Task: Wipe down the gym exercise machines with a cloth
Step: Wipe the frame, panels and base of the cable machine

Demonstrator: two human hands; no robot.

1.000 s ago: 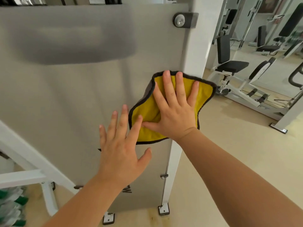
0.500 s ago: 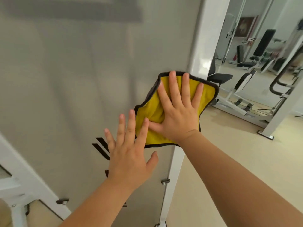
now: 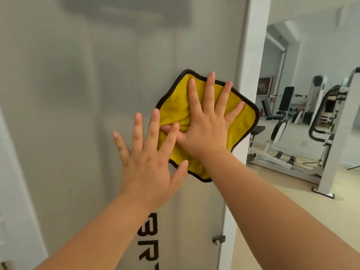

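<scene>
From the head camera, we are seeing a lot that is covered up. The right hand [image 3: 206,125] is lying flat on the yellow cloth [image 3: 175,106], so the middle of the cloth is hiding under the palm. Its fingers are straight and spread wide, pressing the cloth against the grey panel [image 3: 78,123]. The left hand [image 3: 148,160] is sitting just beside that press, on the thumb side. Its fingers are also straight and spread, and it is holding nothing. Two of them are covering the near edge of the cloth and part of the right thumb. We cannot tell if the left palm is touching the panel.

Below the hands, black letters [image 3: 150,240] are running down the panel, but the left arm and the bottom of the picture are cutting them off, so we cannot read the word. High above the hands, a dark blurry patch [image 3: 116,14] is showing on the panel, and we cannot tell what it is.

The panel is smooth and pale. A white post [image 3: 251,55] is standing right past the cloth's far corner, which is sticking over its edge. A small metal clip [image 3: 219,240] is sitting low on the panel's edge. Beyond the post, fuzzy gym machines [image 3: 282,133] are standing on a light floor [image 3: 292,221].
</scene>
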